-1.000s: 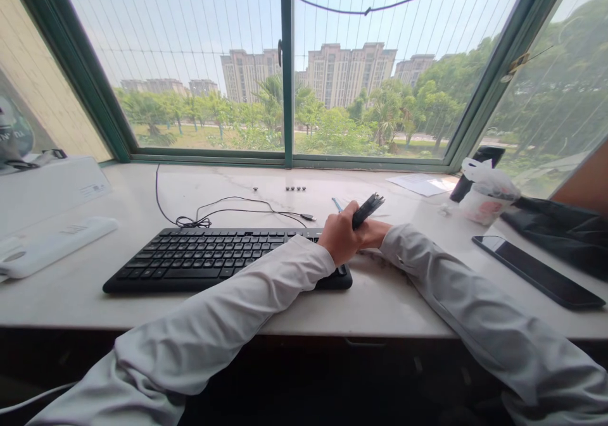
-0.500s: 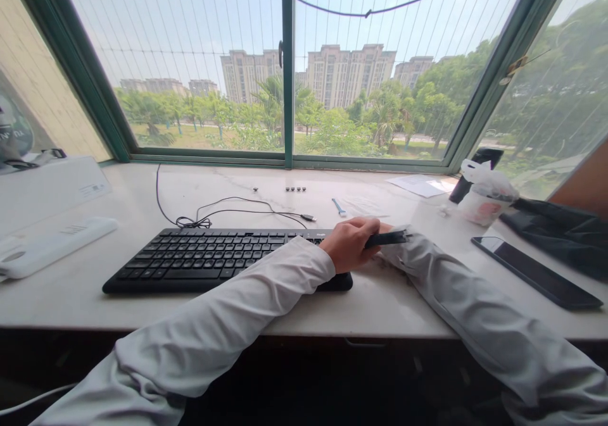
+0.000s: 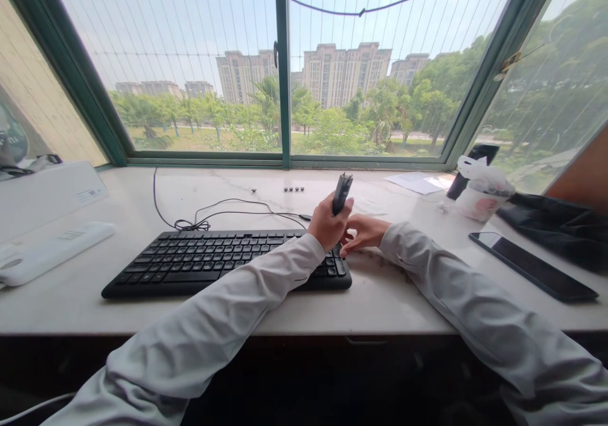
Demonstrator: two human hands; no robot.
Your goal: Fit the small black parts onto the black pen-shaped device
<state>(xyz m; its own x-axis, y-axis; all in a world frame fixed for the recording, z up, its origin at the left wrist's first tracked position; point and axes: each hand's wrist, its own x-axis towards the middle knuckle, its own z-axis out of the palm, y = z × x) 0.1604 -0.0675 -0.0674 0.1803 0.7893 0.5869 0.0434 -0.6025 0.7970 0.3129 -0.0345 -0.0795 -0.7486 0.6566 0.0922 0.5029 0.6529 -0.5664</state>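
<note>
My left hand [image 3: 329, 223] is closed round a dark handheld tool with small prongs [image 3: 342, 193], its pronged end pointing up. It is above the right part of a black keyboard [image 3: 204, 261]. Close beside it, my right hand [image 3: 365, 233] reaches the keyboard's right end with fingers loosely curved and a gap between them and the thumb. My left hand partly hides its fingertips, and no held object shows there. Several small dark pieces [image 3: 294, 189] stand in a short row behind the keyboard, with one more small dark piece [image 3: 253, 190] to their left.
A black USB cable [image 3: 228, 202] lies coiled behind the keyboard. At right are a phone [image 3: 532, 264], a bagged cup [image 3: 482, 195], a black cloth or bag [image 3: 560, 230] and paper [image 3: 420, 183]. A white plastic device [image 3: 57, 252] lies at left, beside a white box [image 3: 52, 188].
My left hand has swung the tool from lying sideways to pointing up, moving slightly left. My right hand has come out from behind it to the keyboard's right end. The blue strip is now hidden.
</note>
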